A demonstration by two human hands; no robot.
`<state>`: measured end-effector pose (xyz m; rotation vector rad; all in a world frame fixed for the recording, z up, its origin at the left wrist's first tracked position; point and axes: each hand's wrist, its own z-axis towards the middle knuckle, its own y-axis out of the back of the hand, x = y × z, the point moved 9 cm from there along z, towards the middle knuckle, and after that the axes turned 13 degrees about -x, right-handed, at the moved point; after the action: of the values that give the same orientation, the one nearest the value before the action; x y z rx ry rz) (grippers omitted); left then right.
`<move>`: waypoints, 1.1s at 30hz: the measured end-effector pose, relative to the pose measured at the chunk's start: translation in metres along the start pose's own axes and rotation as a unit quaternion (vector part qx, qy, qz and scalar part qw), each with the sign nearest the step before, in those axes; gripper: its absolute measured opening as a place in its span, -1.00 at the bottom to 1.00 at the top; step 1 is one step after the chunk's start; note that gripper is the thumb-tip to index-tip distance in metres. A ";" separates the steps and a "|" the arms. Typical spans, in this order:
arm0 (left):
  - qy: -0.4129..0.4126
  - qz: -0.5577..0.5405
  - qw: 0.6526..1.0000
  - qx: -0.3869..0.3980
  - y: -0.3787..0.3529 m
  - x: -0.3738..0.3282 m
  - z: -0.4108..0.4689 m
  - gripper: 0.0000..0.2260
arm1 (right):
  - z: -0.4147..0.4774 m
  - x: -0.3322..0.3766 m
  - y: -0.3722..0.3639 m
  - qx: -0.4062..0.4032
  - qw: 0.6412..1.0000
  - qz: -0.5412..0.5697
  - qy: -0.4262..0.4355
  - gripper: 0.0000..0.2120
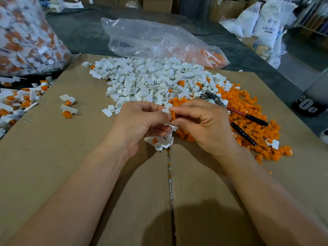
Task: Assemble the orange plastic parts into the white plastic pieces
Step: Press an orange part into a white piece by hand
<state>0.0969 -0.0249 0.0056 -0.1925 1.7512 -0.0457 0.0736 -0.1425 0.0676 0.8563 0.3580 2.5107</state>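
Observation:
My left hand [142, 121] holds a white plastic piece [166, 110] with its fingers curled round it. My right hand [200, 125] pinches an orange plastic part [173, 115] against that white piece, right between the two hands. Under my hands lie a few loose white pieces [160, 142] and orange parts [184, 135]. A big pile of white pieces [150, 80] spreads across the cardboard behind my hands. A pile of orange parts [248, 110] lies to the right.
Pliers with red and black handles [239, 112] lie on the orange pile. Two assembled pieces [68, 107] sit on the cardboard [71, 174] at left, more at the far left [16, 103]. A clear bag [159, 41] lies behind, a full bag [26, 38] at back left.

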 end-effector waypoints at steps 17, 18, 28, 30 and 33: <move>-0.026 0.009 1.000 0.012 -0.004 -0.004 -0.002 -0.85 | -0.001 -0.003 0.001 0.004 0.999 0.026 -0.031 -0.77; -0.027 0.007 1.000 0.011 -0.004 -0.004 -0.002 -0.85 | -0.001 -0.003 0.001 0.004 0.999 0.028 -0.029 -0.77; -0.092 0.017 0.995 -0.022 0.000 -0.014 -0.003 -0.84 | -0.006 -0.019 -0.001 0.003 0.989 0.091 -0.115 -0.52; -0.091 0.016 0.995 -0.021 0.000 -0.015 -0.003 -0.85 | -0.005 -0.017 0.000 -0.003 0.991 0.095 -0.098 -0.55; -0.092 0.012 0.996 -0.018 0.000 -0.015 -0.004 -0.85 | -0.004 -0.014 0.001 -0.013 0.993 0.087 -0.074 -0.58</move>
<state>0.0961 -0.0228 0.0210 -0.1961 1.5708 0.0211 0.0808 -0.1507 0.0575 1.0989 0.2093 2.5822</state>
